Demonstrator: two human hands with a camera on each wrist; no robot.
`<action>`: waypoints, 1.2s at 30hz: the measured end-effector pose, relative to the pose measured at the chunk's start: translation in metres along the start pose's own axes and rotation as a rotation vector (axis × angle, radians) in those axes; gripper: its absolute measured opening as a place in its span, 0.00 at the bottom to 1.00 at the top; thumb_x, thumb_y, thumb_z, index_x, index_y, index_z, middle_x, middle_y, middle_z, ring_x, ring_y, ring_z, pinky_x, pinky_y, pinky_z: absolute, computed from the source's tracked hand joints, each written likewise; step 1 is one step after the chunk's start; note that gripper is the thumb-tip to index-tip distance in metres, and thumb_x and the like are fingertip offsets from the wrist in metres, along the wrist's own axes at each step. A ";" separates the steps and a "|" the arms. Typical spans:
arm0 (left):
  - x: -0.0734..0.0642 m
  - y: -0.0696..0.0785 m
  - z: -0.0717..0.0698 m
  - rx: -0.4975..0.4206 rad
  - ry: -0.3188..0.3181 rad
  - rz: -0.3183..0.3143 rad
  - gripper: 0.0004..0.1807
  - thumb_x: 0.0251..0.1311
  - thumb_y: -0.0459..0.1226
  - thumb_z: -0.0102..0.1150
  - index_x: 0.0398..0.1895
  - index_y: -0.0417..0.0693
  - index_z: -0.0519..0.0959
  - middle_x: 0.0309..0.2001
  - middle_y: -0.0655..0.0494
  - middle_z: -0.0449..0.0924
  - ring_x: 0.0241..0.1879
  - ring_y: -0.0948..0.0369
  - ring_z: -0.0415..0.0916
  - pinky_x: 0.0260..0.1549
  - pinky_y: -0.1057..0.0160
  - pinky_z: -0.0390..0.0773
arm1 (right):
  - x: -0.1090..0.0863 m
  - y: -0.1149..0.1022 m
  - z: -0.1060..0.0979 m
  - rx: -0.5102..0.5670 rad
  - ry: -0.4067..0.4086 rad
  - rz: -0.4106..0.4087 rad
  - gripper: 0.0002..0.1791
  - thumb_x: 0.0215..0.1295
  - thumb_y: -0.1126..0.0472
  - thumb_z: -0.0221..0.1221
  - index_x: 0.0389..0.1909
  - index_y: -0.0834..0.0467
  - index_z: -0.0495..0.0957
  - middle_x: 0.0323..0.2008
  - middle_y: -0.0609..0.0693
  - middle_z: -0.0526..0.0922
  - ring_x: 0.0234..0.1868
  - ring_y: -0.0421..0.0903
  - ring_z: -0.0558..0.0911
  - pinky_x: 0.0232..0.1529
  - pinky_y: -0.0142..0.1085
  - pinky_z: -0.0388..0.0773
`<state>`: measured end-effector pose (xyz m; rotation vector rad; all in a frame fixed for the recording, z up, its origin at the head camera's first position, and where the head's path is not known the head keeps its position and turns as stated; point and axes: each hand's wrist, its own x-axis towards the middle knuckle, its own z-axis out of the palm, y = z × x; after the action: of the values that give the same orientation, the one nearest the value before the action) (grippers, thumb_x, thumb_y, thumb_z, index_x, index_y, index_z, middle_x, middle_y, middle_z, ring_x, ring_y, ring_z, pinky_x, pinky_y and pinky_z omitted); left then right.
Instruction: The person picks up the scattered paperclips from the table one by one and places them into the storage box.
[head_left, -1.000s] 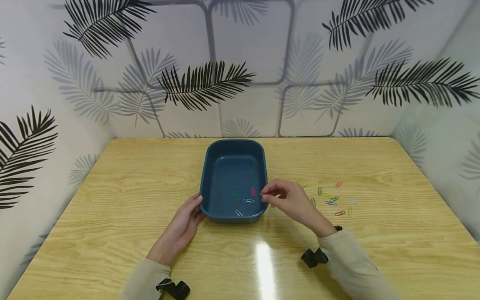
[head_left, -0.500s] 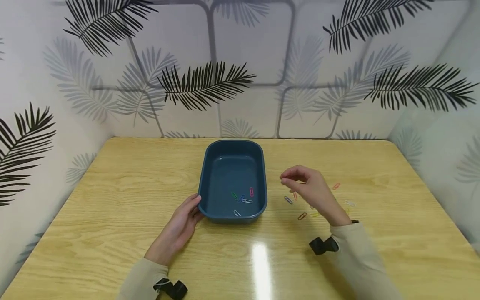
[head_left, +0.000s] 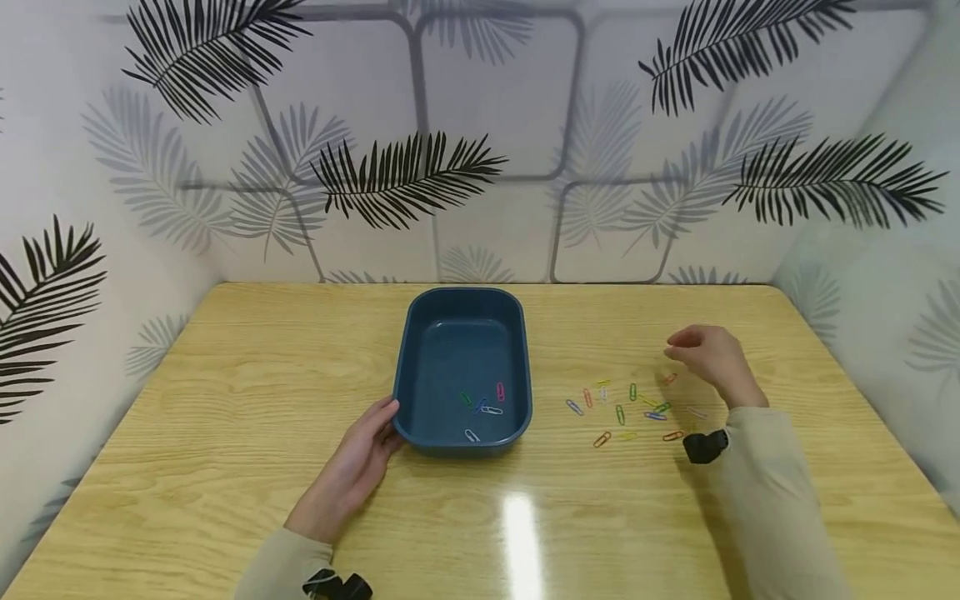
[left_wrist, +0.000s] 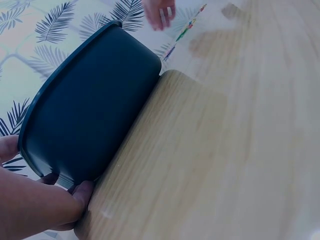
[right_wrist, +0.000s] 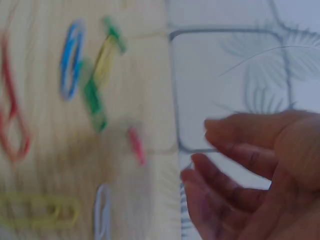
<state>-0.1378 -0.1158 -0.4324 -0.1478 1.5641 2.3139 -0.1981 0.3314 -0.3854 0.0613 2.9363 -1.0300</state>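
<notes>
In the head view, a dark blue plastic bin [head_left: 461, 350] stands at mid-table. My left hand [head_left: 354, 471] grips its near left corner, with the thumb at the rim and the fingers low against the outer wall, as the left wrist view shows. Inside the bin lie several paper clips, among them a pink paper clip [head_left: 500, 391] and a white paper clip [head_left: 491, 410]. My right hand [head_left: 712, 360] hovers over the right of the table, thumb and fingers apart, holding nothing. Nearest to it lies a red paper clip [head_left: 671, 378], pinkish in the right wrist view.
Several coloured paper clips are scattered right of the bin, including a green paper clip [head_left: 620, 414], a blue paper clip [head_left: 574, 407] and an orange-red paper clip [head_left: 602, 439]. The wooden table [head_left: 270, 375] meets leaf-patterned walls [head_left: 480, 217] at the back and sides.
My right hand has moved from the bin's right rim out to the right, past the scattered paper clips. My left hand keeps its hold on the bin.
</notes>
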 end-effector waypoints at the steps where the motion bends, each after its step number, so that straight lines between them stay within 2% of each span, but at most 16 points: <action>1: 0.000 0.000 0.000 0.000 -0.002 0.001 0.28 0.75 0.39 0.40 0.71 0.33 0.52 0.65 0.43 0.59 0.59 0.58 0.62 0.58 0.63 0.63 | 0.001 0.004 -0.001 -0.047 -0.016 0.018 0.19 0.68 0.61 0.56 0.49 0.74 0.76 0.47 0.71 0.78 0.46 0.67 0.77 0.43 0.54 0.76; 3: 0.000 -0.001 0.000 -0.004 -0.002 0.001 0.28 0.75 0.39 0.40 0.71 0.32 0.53 0.63 0.45 0.62 0.57 0.58 0.63 0.57 0.64 0.65 | 0.003 0.010 -0.003 -0.119 -0.049 0.053 0.20 0.64 0.60 0.59 0.48 0.75 0.77 0.48 0.72 0.77 0.48 0.69 0.75 0.45 0.57 0.74; 7: 0.001 -0.001 0.001 -0.014 0.004 -0.008 0.25 0.76 0.38 0.39 0.70 0.33 0.55 0.60 0.47 0.65 0.55 0.59 0.65 0.54 0.65 0.66 | 0.005 0.015 -0.003 -0.164 -0.114 0.098 0.24 0.59 0.58 0.64 0.47 0.75 0.77 0.51 0.73 0.74 0.51 0.71 0.72 0.49 0.59 0.71; 11: 0.002 -0.001 0.002 -0.016 0.015 -0.003 0.25 0.76 0.38 0.39 0.69 0.33 0.56 0.59 0.47 0.65 0.55 0.59 0.65 0.53 0.66 0.67 | 0.006 0.014 0.000 -0.185 -0.100 0.087 0.23 0.60 0.59 0.64 0.46 0.75 0.77 0.50 0.74 0.74 0.49 0.71 0.73 0.46 0.59 0.72; 14: 0.003 0.001 0.003 -0.009 0.011 0.004 0.26 0.75 0.38 0.40 0.69 0.32 0.56 0.59 0.48 0.66 0.55 0.59 0.65 0.54 0.66 0.67 | 0.006 0.013 0.001 -0.209 -0.085 0.111 0.21 0.61 0.58 0.64 0.44 0.74 0.77 0.47 0.72 0.76 0.45 0.69 0.75 0.41 0.56 0.74; 17: 0.003 0.001 0.003 -0.011 0.014 0.007 0.26 0.75 0.38 0.40 0.69 0.32 0.56 0.57 0.49 0.68 0.54 0.59 0.66 0.54 0.65 0.66 | 0.006 0.014 0.000 -0.232 -0.092 0.134 0.19 0.60 0.56 0.65 0.39 0.71 0.79 0.41 0.68 0.79 0.36 0.62 0.77 0.33 0.50 0.75; 20: 0.003 0.001 0.003 -0.015 0.026 0.008 0.25 0.75 0.38 0.40 0.69 0.32 0.57 0.56 0.50 0.69 0.54 0.60 0.67 0.54 0.65 0.66 | 0.007 0.014 -0.001 -0.238 -0.120 0.157 0.18 0.61 0.54 0.65 0.31 0.68 0.81 0.28 0.58 0.79 0.27 0.52 0.74 0.25 0.42 0.71; 22: 0.003 0.001 0.002 -0.016 0.029 0.007 0.25 0.75 0.38 0.40 0.69 0.32 0.56 0.56 0.50 0.69 0.54 0.60 0.67 0.54 0.66 0.66 | 0.007 0.015 0.000 -0.246 -0.147 0.175 0.19 0.62 0.52 0.64 0.21 0.64 0.78 0.20 0.52 0.74 0.21 0.47 0.69 0.22 0.38 0.66; 24: 0.003 0.001 0.002 -0.017 0.032 0.007 0.25 0.75 0.38 0.40 0.69 0.32 0.56 0.56 0.50 0.69 0.54 0.60 0.67 0.53 0.66 0.67 | 0.008 0.014 0.002 -0.262 -0.171 0.182 0.22 0.64 0.52 0.62 0.15 0.61 0.73 0.16 0.48 0.68 0.19 0.44 0.65 0.21 0.36 0.63; 27: 0.003 0.001 0.001 -0.021 0.039 0.006 0.25 0.75 0.38 0.41 0.69 0.32 0.56 0.55 0.51 0.70 0.53 0.61 0.67 0.52 0.66 0.67 | 0.008 0.011 0.006 -0.286 -0.190 0.169 0.21 0.66 0.55 0.61 0.17 0.60 0.68 0.17 0.49 0.65 0.19 0.45 0.65 0.23 0.38 0.65; 33: 0.002 -0.001 0.000 -0.024 0.046 0.007 0.25 0.75 0.38 0.41 0.68 0.31 0.57 0.52 0.53 0.71 0.52 0.61 0.68 0.51 0.67 0.68 | 0.011 0.001 0.013 -0.325 -0.208 0.152 0.12 0.65 0.62 0.54 0.27 0.67 0.69 0.24 0.58 0.70 0.25 0.52 0.67 0.31 0.48 0.66; 36: 0.003 -0.001 0.000 -0.020 0.041 0.005 0.25 0.75 0.38 0.41 0.68 0.31 0.57 0.53 0.52 0.70 0.52 0.60 0.67 0.52 0.66 0.67 | 0.011 0.000 0.014 -0.337 -0.227 0.156 0.10 0.64 0.63 0.52 0.28 0.67 0.69 0.25 0.59 0.70 0.27 0.53 0.68 0.32 0.49 0.66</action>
<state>-0.1398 -0.1149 -0.4341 -0.1973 1.5624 2.3455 -0.2089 0.3227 -0.3966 0.1509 2.7964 -0.4787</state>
